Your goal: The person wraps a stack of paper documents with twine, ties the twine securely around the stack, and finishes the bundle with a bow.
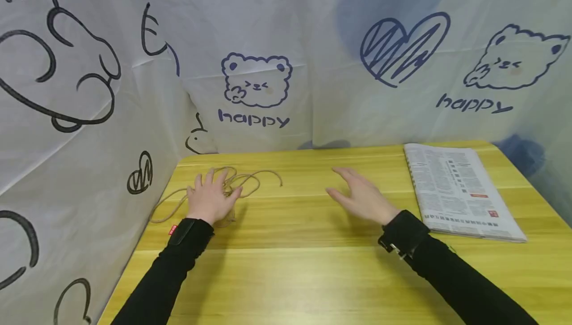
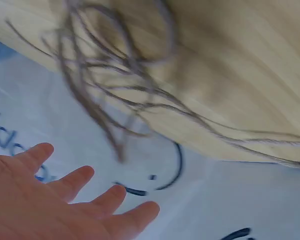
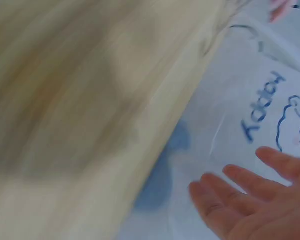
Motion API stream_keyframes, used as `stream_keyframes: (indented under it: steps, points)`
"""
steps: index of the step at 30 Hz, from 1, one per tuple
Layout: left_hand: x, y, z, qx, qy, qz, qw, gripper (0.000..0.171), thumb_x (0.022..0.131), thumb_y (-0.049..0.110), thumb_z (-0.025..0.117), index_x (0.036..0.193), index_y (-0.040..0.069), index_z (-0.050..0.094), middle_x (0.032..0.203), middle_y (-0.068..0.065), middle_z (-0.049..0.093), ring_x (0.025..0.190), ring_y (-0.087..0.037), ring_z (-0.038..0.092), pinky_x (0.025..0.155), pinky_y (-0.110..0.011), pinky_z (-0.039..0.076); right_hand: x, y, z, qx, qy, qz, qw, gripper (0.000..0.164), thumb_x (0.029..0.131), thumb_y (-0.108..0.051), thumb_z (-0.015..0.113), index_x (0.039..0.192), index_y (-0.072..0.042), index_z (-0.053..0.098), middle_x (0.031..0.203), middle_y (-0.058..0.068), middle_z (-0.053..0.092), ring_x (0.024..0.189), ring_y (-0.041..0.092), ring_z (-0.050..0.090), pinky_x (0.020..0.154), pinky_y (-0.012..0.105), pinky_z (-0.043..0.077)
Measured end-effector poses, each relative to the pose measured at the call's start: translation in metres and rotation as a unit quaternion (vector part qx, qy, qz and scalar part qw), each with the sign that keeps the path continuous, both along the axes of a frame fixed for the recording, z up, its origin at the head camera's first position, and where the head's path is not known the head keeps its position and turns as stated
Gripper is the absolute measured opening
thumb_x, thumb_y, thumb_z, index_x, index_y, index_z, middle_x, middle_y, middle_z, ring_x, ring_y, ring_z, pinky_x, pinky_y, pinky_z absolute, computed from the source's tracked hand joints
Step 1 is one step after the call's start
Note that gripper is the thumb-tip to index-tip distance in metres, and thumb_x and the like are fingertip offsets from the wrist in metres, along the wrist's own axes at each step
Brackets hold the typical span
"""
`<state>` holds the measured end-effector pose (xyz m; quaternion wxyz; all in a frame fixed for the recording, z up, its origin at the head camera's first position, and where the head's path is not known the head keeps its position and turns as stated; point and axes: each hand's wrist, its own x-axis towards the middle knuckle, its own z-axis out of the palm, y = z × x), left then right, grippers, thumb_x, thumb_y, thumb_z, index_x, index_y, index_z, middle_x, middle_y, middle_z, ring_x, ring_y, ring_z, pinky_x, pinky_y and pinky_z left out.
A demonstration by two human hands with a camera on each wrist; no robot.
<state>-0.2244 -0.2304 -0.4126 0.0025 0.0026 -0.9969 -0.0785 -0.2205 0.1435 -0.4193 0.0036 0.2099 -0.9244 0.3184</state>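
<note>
A tangled length of thin tan cord (image 1: 256, 178) lies at the far left of the wooden table, with loops spreading to both sides. My left hand (image 1: 210, 200) is over the tangle, fingers spread, and hides part of it in the head view. In the left wrist view the cord (image 2: 175, 102) runs past the spread fingers, with nothing between them. Farther right, my right hand (image 1: 364, 198) hovers over the table, fingers extended and thumb apart, holding nothing. The right wrist view shows those fingers (image 3: 240, 197) straight.
A folded newspaper (image 1: 464, 191) lies on the right side of the yellow wooden table (image 1: 290, 275). White cloth (image 1: 330, 91) with drawn bears and hearts hangs behind the table and along its left side.
</note>
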Motion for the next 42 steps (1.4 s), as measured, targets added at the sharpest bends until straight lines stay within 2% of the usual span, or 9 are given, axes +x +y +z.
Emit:
stream_keyframes:
  steps: [3,9,12,17,22,27,32,36,42]
  points:
    - [-0.01,-0.013,0.003,0.023,-0.032,0.019,0.9991,0.074,0.102,0.06,0.04,0.16,0.016,0.026,0.165,-0.028,0.017,0.147,-0.061,0.014,0.111,-0.079,0.02,-0.006,-0.024,0.003,-0.11,-0.068,0.008,0.992,0.053,0.106,-0.033,0.051,0.147,0.0,0.046,0.144,0.027,0.054,0.126,0.044,0.058,0.105,0.053,0.049]
    - [-0.02,-0.021,-0.01,0.069,-0.099,0.046,0.9916,0.074,0.103,0.059,0.036,0.161,0.016,0.022,0.163,-0.033,0.011,0.143,-0.066,0.017,0.103,-0.079,0.029,-0.012,-0.06,-0.003,-0.304,-0.275,-0.016,0.912,0.044,0.108,-0.022,0.043,0.14,0.007,0.048,0.13,0.03,0.06,0.098,0.028,0.071,0.087,0.035,0.058]
    - [-0.022,-0.015,-0.023,0.076,-0.122,0.048,0.9884,0.074,0.102,0.06,0.038,0.161,0.018,0.025,0.163,-0.034,0.012,0.143,-0.065,0.018,0.103,-0.078,0.031,-0.011,-0.066,-0.01,-0.32,-0.303,-0.037,0.897,0.042,0.106,-0.019,0.043,0.14,0.006,0.049,0.126,0.026,0.063,0.09,0.018,0.07,0.083,0.031,0.058]
    - [-0.02,0.008,-0.044,0.069,-0.108,0.012,0.9916,0.067,0.102,0.05,0.048,0.158,0.016,0.032,0.162,-0.032,0.021,0.145,-0.06,0.021,0.111,-0.072,0.03,-0.01,-0.052,-0.027,-0.311,-0.272,-0.049,0.909,0.04,0.104,-0.015,0.045,0.136,0.009,0.05,0.121,0.028,0.065,0.087,0.018,0.07,0.079,0.031,0.058]
    - [-0.006,0.054,-0.049,0.059,-0.08,-0.065,0.9929,0.059,0.102,0.039,0.054,0.154,0.015,0.04,0.16,-0.028,0.032,0.146,-0.052,0.03,0.116,-0.063,0.032,-0.007,-0.025,-0.033,-0.285,-0.227,-0.054,0.93,0.039,0.102,-0.012,0.045,0.133,0.011,0.051,0.12,0.033,0.064,0.092,0.027,0.072,0.082,0.037,0.059]
    - [0.014,0.103,-0.042,0.109,-0.104,-0.141,0.9785,0.061,0.103,0.045,0.052,0.157,0.019,0.037,0.162,-0.022,0.031,0.148,-0.051,0.029,0.114,-0.067,0.031,-0.002,0.002,-0.032,-0.223,-0.154,-0.044,0.962,0.036,0.102,-0.01,0.047,0.131,0.012,0.053,0.119,0.033,0.064,0.1,0.039,0.07,0.084,0.043,0.059]
    - [0.024,0.12,-0.034,0.21,-0.08,-0.159,0.9612,0.061,0.106,0.047,0.047,0.159,0.02,0.032,0.165,-0.019,0.026,0.15,-0.048,0.027,0.119,-0.063,0.027,0.006,0.018,-0.03,-0.133,-0.059,-0.018,0.989,0.028,0.101,-0.006,0.052,0.125,0.008,0.059,0.119,0.027,0.065,0.104,0.038,0.066,0.09,0.046,0.054]
    - [0.03,0.116,-0.031,0.227,-0.056,-0.15,0.9606,0.059,0.104,0.036,0.054,0.156,0.012,0.036,0.159,-0.021,0.036,0.146,-0.044,0.037,0.116,-0.057,0.035,0.012,0.016,-0.027,-0.06,-0.014,0.029,0.998,0.029,0.099,-0.004,0.058,0.127,0.003,0.06,0.124,0.024,0.064,0.106,0.035,0.066,0.091,0.047,0.054]
    - [0.033,0.114,-0.04,0.116,-0.082,-0.156,0.9775,0.067,0.096,0.031,0.068,0.152,0.006,0.041,0.149,-0.02,0.048,0.138,-0.042,0.046,0.112,-0.053,0.042,0.012,-0.008,-0.026,0.09,-0.019,0.121,0.988,0.057,0.095,-0.016,0.068,0.146,0.0,0.047,0.141,0.023,0.053,0.124,0.04,0.059,0.102,0.052,0.051]
